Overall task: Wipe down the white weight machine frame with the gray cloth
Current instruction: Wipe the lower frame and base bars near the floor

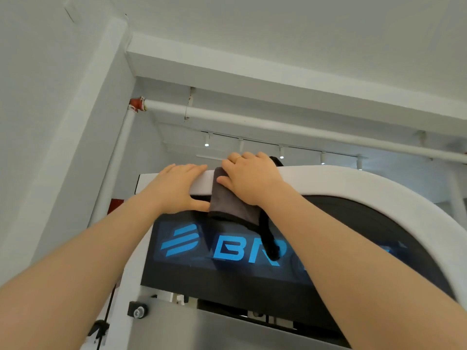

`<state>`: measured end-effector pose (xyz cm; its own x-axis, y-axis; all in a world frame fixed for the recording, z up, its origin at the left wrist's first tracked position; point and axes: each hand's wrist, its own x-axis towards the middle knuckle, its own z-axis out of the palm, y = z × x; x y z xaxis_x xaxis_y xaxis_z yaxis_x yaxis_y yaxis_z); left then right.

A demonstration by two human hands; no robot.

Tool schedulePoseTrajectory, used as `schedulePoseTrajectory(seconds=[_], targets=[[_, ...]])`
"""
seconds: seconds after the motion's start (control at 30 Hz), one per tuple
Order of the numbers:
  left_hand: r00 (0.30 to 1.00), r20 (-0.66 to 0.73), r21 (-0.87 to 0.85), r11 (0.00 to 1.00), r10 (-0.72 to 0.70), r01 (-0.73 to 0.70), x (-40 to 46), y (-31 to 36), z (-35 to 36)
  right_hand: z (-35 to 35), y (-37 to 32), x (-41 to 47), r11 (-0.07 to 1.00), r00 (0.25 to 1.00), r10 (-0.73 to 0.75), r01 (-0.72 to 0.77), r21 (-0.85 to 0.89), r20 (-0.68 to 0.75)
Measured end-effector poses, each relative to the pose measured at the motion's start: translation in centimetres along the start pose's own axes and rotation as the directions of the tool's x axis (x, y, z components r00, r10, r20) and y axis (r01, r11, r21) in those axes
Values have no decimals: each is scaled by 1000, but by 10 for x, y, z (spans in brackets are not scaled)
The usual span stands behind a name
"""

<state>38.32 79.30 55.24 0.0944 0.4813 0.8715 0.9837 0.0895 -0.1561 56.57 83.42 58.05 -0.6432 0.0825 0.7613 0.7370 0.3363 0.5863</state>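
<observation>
The white weight machine frame [353,180] arches across the upper middle of the view, seen from below. The gray cloth [227,200] with a black edge hangs over the frame's top bar, a dark strip dangling in front of the panel. My right hand [249,180] lies on the cloth and presses it against the top bar, fingers curled over the bar's upper edge. My left hand [177,188] grasps the bare bar just left of the cloth, fingers over the top and thumb underneath.
A black panel with blue lettering [227,248] fills the space under the frame. A white ceiling pipe [278,125] with a red fitting [136,103] runs overhead. A white wall column [75,147] stands close on the left. A black knob [137,310] sits at the lower left.
</observation>
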Motion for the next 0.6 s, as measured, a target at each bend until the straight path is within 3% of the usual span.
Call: schedulePoseTrajectory(seconds=[0.13, 0.27, 0.37, 0.43, 0.6], targets=[[995, 11, 139, 986, -100, 97, -2, -22, -3, 2, 0, -31, 956, 962, 268, -272, -110, -54], [998, 21, 98, 993, -64, 62, -1, -42, 1, -7, -11, -16, 899, 904, 425, -427, -92, -41], [999, 51, -45, 999, -10, 13, -2, -60, 5, -9, -26, 18, 892, 890, 452, -451, -32, 63], [998, 23, -97, 993, 63, -60, 0, -73, 6, 1, -47, 37, 910, 908, 415, -414, -28, 51], [987, -73, -50, 988, 143, -147, -2, -105, 12, 29, -116, 71, 972, 972, 234, -234, -29, 10]])
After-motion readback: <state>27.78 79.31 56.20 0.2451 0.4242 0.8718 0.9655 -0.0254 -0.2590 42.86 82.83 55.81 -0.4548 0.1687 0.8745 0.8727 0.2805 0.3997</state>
